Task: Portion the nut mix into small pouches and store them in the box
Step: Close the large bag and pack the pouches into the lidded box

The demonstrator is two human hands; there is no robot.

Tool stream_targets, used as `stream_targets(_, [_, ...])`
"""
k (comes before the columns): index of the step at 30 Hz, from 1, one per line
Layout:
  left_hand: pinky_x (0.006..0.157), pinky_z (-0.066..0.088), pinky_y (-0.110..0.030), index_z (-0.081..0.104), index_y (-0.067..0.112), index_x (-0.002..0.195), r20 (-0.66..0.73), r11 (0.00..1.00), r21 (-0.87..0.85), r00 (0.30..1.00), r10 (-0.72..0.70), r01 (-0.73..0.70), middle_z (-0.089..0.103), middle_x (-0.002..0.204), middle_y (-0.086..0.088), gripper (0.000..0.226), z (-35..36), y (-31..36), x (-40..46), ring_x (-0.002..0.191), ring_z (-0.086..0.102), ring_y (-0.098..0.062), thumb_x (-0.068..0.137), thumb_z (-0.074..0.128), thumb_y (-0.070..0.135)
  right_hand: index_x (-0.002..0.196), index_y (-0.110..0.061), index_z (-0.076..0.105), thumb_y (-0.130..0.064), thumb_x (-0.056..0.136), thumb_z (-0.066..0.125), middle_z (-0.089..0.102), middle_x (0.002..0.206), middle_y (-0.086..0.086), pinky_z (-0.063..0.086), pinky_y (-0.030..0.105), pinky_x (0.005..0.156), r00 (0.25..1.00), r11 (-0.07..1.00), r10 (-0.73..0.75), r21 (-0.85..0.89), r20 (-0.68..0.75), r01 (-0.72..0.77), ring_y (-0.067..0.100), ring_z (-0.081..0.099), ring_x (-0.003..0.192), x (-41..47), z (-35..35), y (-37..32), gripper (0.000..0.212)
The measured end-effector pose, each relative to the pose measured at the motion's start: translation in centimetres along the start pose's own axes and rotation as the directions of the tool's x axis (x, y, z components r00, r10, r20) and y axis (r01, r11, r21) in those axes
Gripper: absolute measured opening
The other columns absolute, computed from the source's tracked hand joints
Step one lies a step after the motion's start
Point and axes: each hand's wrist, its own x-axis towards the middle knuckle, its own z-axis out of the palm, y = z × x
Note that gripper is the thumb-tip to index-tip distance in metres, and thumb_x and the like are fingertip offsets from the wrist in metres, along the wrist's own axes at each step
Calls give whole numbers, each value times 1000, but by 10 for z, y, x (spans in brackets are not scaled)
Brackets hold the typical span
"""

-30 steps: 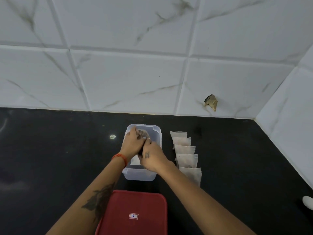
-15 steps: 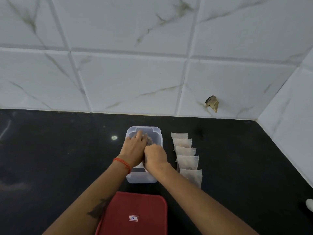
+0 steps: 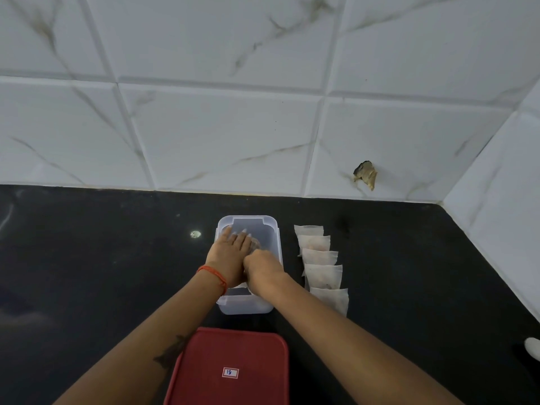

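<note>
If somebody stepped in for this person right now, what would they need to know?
Left hand: flat, fingers straight, pressing a pouch down inside the clear box.
Right hand: beside it over the box, fingers curled; whether it grips anything is hidden.
Done: one pouch going in.
Left: five filled pouches lie in a row right of the box; the red lid lies nearer, off.

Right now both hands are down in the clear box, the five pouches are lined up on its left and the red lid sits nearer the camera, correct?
Not quite: in the head view the row of pouches lies to the right of the clear box, not its left. The rest holds: left hand and right hand are in the box, and the red lid sits nearer the camera.
</note>
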Motion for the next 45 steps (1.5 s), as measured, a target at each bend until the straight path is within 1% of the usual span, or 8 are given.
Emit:
stream_targets(7, [119, -3, -41, -15, 6, 148, 57, 1000, 8, 998, -18, 17, -14, 157, -17, 76, 1, 10, -1, 147, -7, -29, 100, 31, 42, 150, -8, 4, -14, 91, 57, 4, 157, 15, 14, 39, 117, 969, 991, -2, -127, 245, 34, 29, 12, 144, 14, -13, -1, 80])
stream_targets(15, [116, 26, -38, 9, 14, 152, -88, 896, -438, 995, 44, -78, 5, 160, -10, 76, -4, -5, -2, 146, 17, -25, 93, 55, 31, 141, -3, 37, -2, 85, 62, 34, 148, 15, 38, 40, 107, 992, 988, 74, 129, 103, -87, 31, 42, 129, -5, -18, -2, 61])
stream_targets(22, [106, 39, -36, 35, 20, 145, -253, 725, -680, 963, -93, -109, 29, 155, -3, 60, -23, -18, -20, 132, 44, -23, 90, 59, 23, 118, -7, 62, -8, 88, 56, 65, 110, 13, 44, 28, 79, 973, 957, -73, 260, -221, 131, 26, 61, 100, -35, -39, 23, 31])
stream_targets(26, [99, 44, -29, 37, 19, 144, -429, 561, -800, 856, -288, -212, 33, 152, -1, 60, -38, -5, -34, 101, 63, -19, 89, 62, 17, 134, -17, 52, -23, 88, 63, 52, 138, 5, 31, 26, 105, 852, 926, -165, 220, -496, 307, 20, 42, 131, -59, -25, 65, 48])
stream_targets(29, [93, 36, -14, 39, 18, 143, -465, 427, -861, 768, -440, -276, 39, 149, 0, 62, -50, 26, -37, 116, 56, -16, 87, 66, 21, 139, -19, 46, -37, 90, 58, 41, 147, 4, 15, 25, 113, 756, 933, -154, 157, -636, 322, 21, 28, 141, -70, -4, 93, 54])
stream_targets(36, [106, 41, -37, 33, 15, 145, -464, 263, -886, 743, -483, -382, 40, 148, -2, 66, -49, 113, -46, 133, 41, -19, 88, 65, 23, 139, -19, 45, -45, 89, 52, 38, 149, 6, 29, 33, 110, 671, 948, 34, 237, -740, 213, 21, 32, 137, -99, 54, 139, 56])
stream_targets(42, [111, 23, -18, 34, 12, 144, -446, 320, -890, 769, -458, -326, 36, 149, -2, 62, -39, 149, -53, 138, 33, -14, 89, 62, 15, 139, -14, 44, -40, 87, 61, 45, 141, 5, 40, 27, 102, 716, 813, 362, 578, -597, 72, 15, 44, 126, -127, 99, 154, 61])
stream_targets(45, [103, 30, -18, 35, 11, 143, -304, 249, -947, 823, -481, -204, 43, 139, -6, 64, -27, 164, -57, 127, 44, -19, 86, 64, 14, 136, -14, 48, -30, 85, 67, 61, 119, 2, 46, 16, 80, 740, 697, 501, 716, -449, -38, 6, 59, 93, -131, 108, 155, 56])
